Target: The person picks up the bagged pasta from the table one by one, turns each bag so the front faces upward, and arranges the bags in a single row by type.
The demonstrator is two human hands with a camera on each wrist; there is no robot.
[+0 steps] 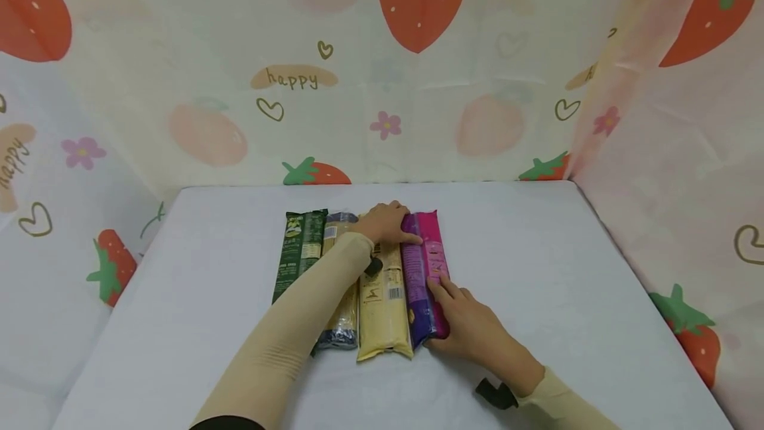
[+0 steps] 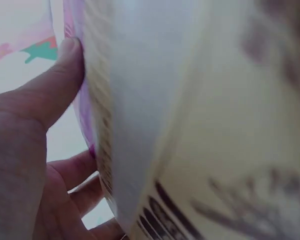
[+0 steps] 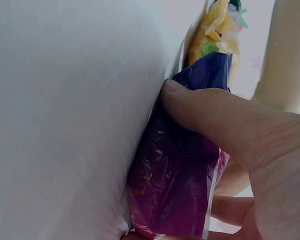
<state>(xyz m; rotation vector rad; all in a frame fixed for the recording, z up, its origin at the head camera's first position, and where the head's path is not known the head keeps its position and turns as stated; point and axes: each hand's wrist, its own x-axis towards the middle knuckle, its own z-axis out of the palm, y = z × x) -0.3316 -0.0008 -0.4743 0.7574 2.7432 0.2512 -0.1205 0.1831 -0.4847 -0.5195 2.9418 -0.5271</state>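
Four long packets lie side by side. The purple-and-pink packet is at the right end, beside a pale yellow packet. My left hand reaches over the yellow packet's far end and holds the far left part of the purple-and-pink packet between thumb and fingers. My right hand grips that packet's near right side; its thumb lies along the dark purple near end, and its fingertips rest on the pink upper surface. The packet's contents are hidden by the printed wrapper.
Left of the yellow packet lies a clear-and-blue packet, partly under my left forearm. A dark green packet is at the left end. The white-covered table meets strawberry-printed curtains at the back and sides.
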